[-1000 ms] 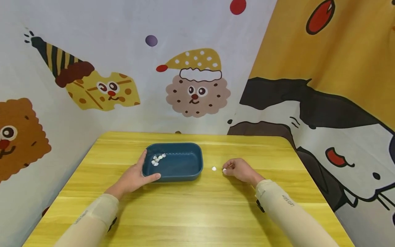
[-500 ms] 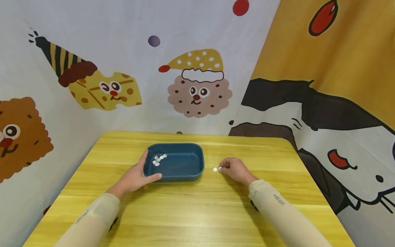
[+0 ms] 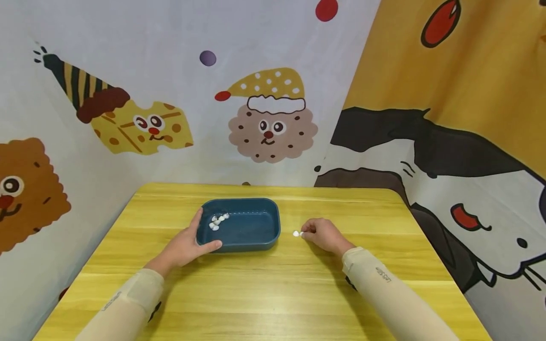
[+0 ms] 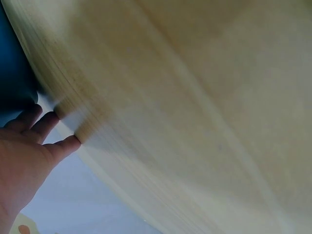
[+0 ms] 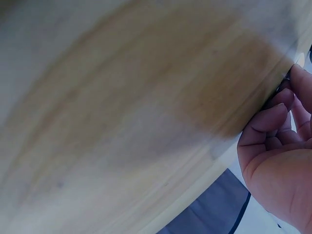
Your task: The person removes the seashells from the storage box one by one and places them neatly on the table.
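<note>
My left hand (image 3: 182,245) rests against the left end of a dark blue rectangular tray (image 3: 273,239). Its thumb lies along the near wall, and a finger reaches up the left wall. Several small white shell-like pieces (image 3: 216,222) cluster in the tray's left part. Right of the tray, my right hand (image 3: 325,235) pinches another small white piece (image 3: 301,233), its fingertips low over the table. Just left of it lies a loose white piece (image 3: 295,233). Most of the pinched piece is hidden by the fingers. In the right wrist view, a pale piece (image 5: 301,59) shows at the fingertips.
A yellow wood-grain table (image 3: 256,293) carries everything. Behind it and at both sides hangs a printed cloth (image 3: 170,38) with cartoon figures, close to the table's back edge.
My right hand has moved a little left with the white piece, bringing it close beside the loose one. The left hand and tray stay as they were.
</note>
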Demonstrator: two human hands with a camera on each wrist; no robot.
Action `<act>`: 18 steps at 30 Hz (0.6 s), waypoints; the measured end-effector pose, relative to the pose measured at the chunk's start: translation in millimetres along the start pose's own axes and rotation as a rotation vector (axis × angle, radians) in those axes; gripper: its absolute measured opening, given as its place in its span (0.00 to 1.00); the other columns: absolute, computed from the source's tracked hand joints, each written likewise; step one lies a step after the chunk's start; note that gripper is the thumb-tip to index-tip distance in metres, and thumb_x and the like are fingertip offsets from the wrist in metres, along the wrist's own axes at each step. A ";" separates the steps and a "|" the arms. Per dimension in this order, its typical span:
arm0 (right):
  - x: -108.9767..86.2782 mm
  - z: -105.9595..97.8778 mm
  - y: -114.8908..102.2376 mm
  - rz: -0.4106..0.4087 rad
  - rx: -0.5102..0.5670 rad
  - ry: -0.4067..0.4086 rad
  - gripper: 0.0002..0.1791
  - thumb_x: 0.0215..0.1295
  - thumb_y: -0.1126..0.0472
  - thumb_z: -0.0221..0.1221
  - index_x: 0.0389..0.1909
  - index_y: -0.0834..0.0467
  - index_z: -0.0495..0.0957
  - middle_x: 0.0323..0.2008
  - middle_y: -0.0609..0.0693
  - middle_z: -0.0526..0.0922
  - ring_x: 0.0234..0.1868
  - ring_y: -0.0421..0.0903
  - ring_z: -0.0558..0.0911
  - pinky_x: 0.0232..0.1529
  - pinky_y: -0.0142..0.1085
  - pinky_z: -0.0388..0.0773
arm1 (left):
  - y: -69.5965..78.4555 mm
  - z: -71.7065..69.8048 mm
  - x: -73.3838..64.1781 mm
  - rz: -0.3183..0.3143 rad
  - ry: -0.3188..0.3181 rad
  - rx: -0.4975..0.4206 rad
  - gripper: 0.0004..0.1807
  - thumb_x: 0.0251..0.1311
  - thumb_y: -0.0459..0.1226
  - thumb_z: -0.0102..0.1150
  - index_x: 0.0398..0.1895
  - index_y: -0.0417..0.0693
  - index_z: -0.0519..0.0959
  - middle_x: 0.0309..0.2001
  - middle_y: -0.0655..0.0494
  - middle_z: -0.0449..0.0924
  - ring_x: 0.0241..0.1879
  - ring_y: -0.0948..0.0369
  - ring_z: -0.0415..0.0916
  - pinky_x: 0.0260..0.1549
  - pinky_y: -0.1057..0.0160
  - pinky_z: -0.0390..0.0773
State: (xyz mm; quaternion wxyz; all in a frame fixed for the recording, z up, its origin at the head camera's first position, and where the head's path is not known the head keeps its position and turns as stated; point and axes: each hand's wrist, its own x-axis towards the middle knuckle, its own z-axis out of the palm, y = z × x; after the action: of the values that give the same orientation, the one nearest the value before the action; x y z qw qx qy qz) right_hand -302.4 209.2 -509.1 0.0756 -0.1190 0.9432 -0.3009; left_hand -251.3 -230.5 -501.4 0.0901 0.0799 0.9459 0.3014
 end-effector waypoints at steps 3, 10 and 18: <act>0.4 -0.2 0.1 0.004 -0.009 -0.005 0.03 0.74 0.57 0.68 0.42 0.51 0.89 0.38 0.44 0.88 0.37 0.41 0.79 0.42 0.37 0.79 | -1.2 0.4 0.7 0.002 0.000 -0.006 0.73 0.61 0.75 0.60 0.88 0.55 0.23 0.83 0.28 0.53 0.73 0.29 0.69 0.67 0.28 0.72; 0.8 -1.5 -1.5 -0.001 -0.011 -0.004 0.04 0.74 0.57 0.68 0.42 0.52 0.89 0.38 0.44 0.88 0.37 0.41 0.80 0.42 0.37 0.79 | -3.7 0.1 4.1 0.003 0.002 0.003 0.73 0.60 0.76 0.60 0.88 0.57 0.23 0.82 0.27 0.55 0.71 0.29 0.72 0.65 0.29 0.75; 0.0 0.6 -1.9 0.001 -0.013 -0.008 0.02 0.74 0.58 0.68 0.42 0.51 0.88 0.38 0.44 0.88 0.37 0.40 0.80 0.42 0.37 0.79 | -4.1 0.0 1.2 0.008 0.003 -0.002 0.73 0.61 0.75 0.60 0.88 0.55 0.23 0.79 0.25 0.60 0.68 0.31 0.77 0.64 0.31 0.77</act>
State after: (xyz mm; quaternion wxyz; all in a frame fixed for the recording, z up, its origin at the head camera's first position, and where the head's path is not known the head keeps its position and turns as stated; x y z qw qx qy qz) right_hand -301.9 207.4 -508.4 0.0788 -0.1201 0.9449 -0.2943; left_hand -252.8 -233.6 -503.9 0.0875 0.0833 0.9454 0.3028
